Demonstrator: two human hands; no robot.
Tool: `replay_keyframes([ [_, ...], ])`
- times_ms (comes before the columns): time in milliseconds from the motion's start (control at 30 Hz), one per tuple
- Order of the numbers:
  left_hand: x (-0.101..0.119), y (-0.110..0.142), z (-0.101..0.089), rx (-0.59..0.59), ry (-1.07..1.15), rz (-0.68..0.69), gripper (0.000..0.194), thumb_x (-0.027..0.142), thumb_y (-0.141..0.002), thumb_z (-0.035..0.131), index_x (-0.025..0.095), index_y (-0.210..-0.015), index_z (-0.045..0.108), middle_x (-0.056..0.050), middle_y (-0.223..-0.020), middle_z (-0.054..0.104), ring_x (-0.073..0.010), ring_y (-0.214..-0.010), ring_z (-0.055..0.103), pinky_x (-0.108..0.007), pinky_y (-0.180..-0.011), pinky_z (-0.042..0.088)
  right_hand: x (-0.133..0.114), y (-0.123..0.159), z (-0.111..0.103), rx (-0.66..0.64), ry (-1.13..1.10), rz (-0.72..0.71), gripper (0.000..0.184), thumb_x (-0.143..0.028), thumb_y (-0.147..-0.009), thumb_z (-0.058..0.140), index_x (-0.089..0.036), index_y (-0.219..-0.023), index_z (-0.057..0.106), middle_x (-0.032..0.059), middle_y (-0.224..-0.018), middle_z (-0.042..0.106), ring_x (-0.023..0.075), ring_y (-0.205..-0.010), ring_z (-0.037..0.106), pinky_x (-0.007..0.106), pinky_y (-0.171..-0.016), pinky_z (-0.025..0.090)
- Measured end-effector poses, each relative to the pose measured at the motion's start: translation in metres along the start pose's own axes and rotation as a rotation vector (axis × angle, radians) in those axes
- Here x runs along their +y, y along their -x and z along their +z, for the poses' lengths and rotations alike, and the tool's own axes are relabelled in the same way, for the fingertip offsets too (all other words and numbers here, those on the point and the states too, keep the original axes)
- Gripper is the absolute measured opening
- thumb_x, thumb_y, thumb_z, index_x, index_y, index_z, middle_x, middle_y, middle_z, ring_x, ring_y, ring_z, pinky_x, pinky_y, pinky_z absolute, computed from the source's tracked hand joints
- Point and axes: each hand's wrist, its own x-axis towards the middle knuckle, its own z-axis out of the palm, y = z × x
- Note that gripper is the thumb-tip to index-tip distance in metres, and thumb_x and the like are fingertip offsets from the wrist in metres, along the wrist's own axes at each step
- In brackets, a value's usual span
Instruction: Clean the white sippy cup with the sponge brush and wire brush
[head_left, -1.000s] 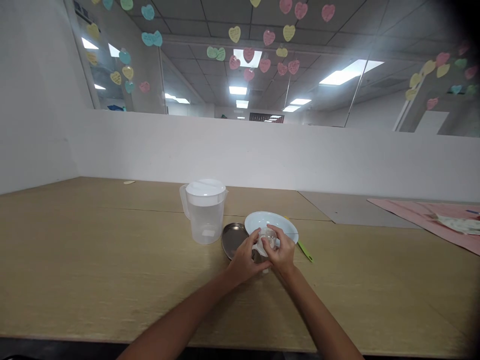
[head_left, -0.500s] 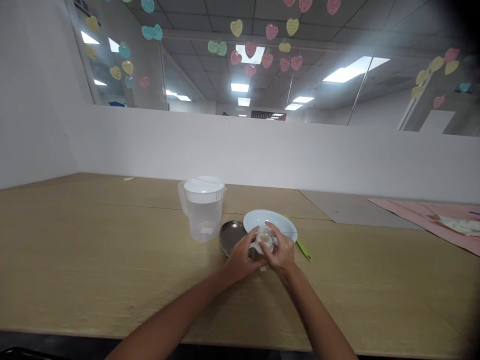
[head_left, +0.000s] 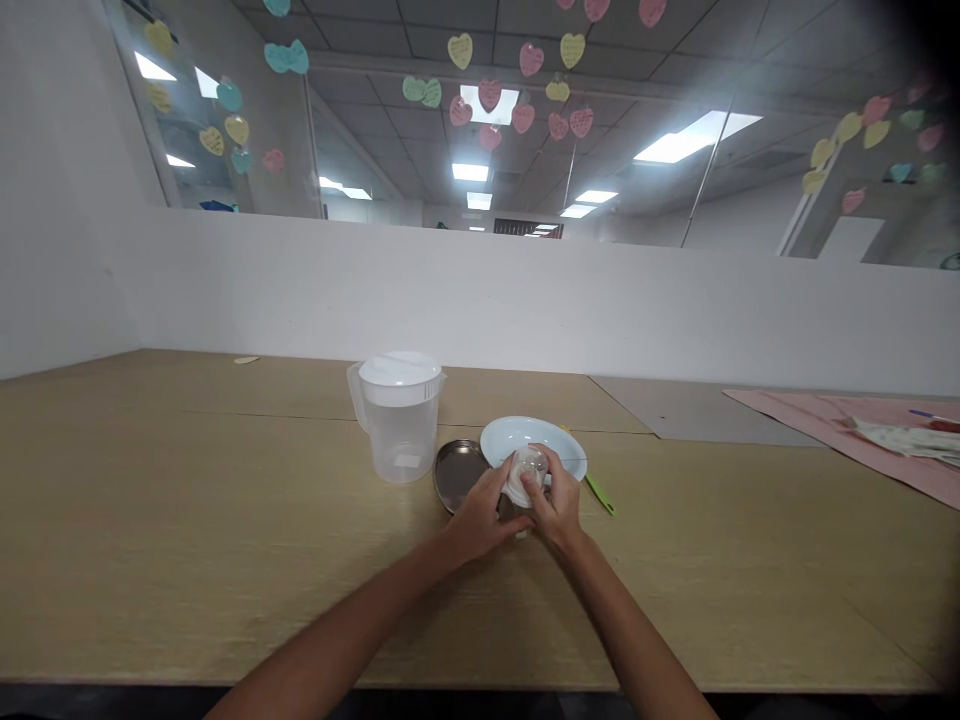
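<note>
Both hands close around a small bottle (head_left: 528,480) with a clear domed cap and a white collar, just in front of the white bowl. My left hand (head_left: 480,515) is wrapped around its left side, thumb low. My right hand (head_left: 556,500) grips the domed top from the right, thumb across its near face. Fingers hide much of the bottle's lower body. A round dark metal pan (head_left: 457,472) lies left of the bottle, partly covered by my left hand. Behind the bottle stands the wide white bowl (head_left: 510,435).
A lidded clear plastic pitcher (head_left: 401,425) stands left of the pan. A green handle (head_left: 599,494) sticks out to the right of the bowl. Farther right, a pink cloth (head_left: 787,410) lies over a grey mat (head_left: 660,405). A white wall (head_left: 360,290) backs the table.
The hands keep hold of the bottle, with the right fingers and thumb shifting slightly on its domed top. The camera view has moved a little; the pitcher, pan and bowl stay put.
</note>
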Motion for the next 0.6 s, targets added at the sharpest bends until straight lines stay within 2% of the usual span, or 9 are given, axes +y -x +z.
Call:
replay_keyframes([
  [67, -0.001, 0.000, 0.000, 0.004, 0.000, 0.000, 0.076, 0.042, -0.069, 0.061, 0.018, -0.132, 0.026, -0.010, -0.129, 0.042, -0.0224, -0.116, 0.040, -0.037, -0.098, 0.032, -0.002, -0.001, 0.000, 0.105, -0.027, 0.000, 0.042, -0.039, -0.079, 0.045, -0.017, -0.115, 0.042, 0.0080, -0.099, 0.059, 0.0191, -0.086, 0.057, 0.032, -0.075, 0.045],
  [167, 0.000, 0.001, -0.001, -0.001, 0.013, -0.027, 0.076, 0.043, -0.069, 0.061, 0.019, -0.132, 0.025, -0.010, -0.130, 0.041, -0.0223, -0.117, 0.040, -0.038, -0.099, 0.031, -0.004, -0.005, -0.001, 0.345, -0.088, 0.060, 0.051, -0.037, -0.079, 0.045, -0.015, -0.124, 0.033, 0.0126, -0.110, 0.053, 0.0201, -0.096, 0.054, 0.033, -0.079, 0.044],
  [233, 0.001, 0.001, -0.001, 0.006, 0.029, -0.038, 0.077, 0.044, -0.069, 0.061, 0.020, -0.132, 0.024, -0.010, -0.132, 0.039, -0.0227, -0.119, 0.038, -0.038, -0.100, 0.030, -0.004, -0.009, -0.004, 0.427, -0.084, 0.122, 0.056, -0.034, -0.077, 0.048, -0.015, -0.126, 0.030, 0.0141, -0.116, 0.048, 0.0201, -0.098, 0.052, 0.032, -0.078, 0.044],
  [300, 0.003, 0.001, -0.001, 0.011, 0.037, -0.047, 0.078, 0.044, -0.068, 0.061, 0.019, -0.132, 0.024, -0.011, -0.133, 0.038, -0.0232, -0.120, 0.037, -0.039, -0.100, 0.029, 0.000, -0.012, -0.006, 0.402, -0.043, 0.160, 0.054, -0.029, -0.074, 0.050, -0.015, -0.124, 0.036, 0.0134, -0.116, 0.047, 0.0199, -0.096, 0.051, 0.031, -0.075, 0.045],
  [433, 0.003, 0.001, 0.000, 0.013, 0.027, -0.062, 0.078, 0.045, -0.068, 0.061, 0.019, -0.132, 0.025, -0.011, -0.133, 0.038, -0.0234, -0.121, 0.036, -0.039, -0.101, 0.028, 0.018, -0.014, -0.009, 0.223, 0.076, 0.167, 0.038, -0.017, -0.064, 0.044, -0.016, -0.101, 0.055, 0.0085, -0.100, 0.056, 0.0205, -0.087, 0.051, 0.034, -0.073, 0.043],
  [500, 0.002, 0.001, 0.000, 0.017, 0.020, -0.052, 0.078, 0.045, -0.068, 0.061, 0.019, -0.131, 0.025, -0.011, -0.132, 0.038, -0.0232, -0.120, 0.036, -0.039, -0.101, 0.028, 0.026, -0.014, -0.007, 0.156, 0.128, 0.159, 0.037, -0.014, -0.060, 0.041, -0.016, -0.093, 0.058, 0.0077, -0.095, 0.059, 0.0210, -0.086, 0.052, 0.034, -0.073, 0.043],
  [600, 0.000, 0.001, 0.000, 0.017, 0.013, -0.033, 0.076, 0.045, -0.069, 0.060, 0.019, -0.131, 0.025, -0.011, -0.132, 0.039, -0.0228, -0.120, 0.036, -0.038, -0.101, 0.029, 0.032, -0.015, -0.004, 0.070, 0.169, 0.116, 0.034, -0.014, -0.061, 0.040, -0.017, -0.087, 0.062, 0.0069, -0.089, 0.061, 0.0206, -0.084, 0.053, 0.034, -0.073, 0.043],
])
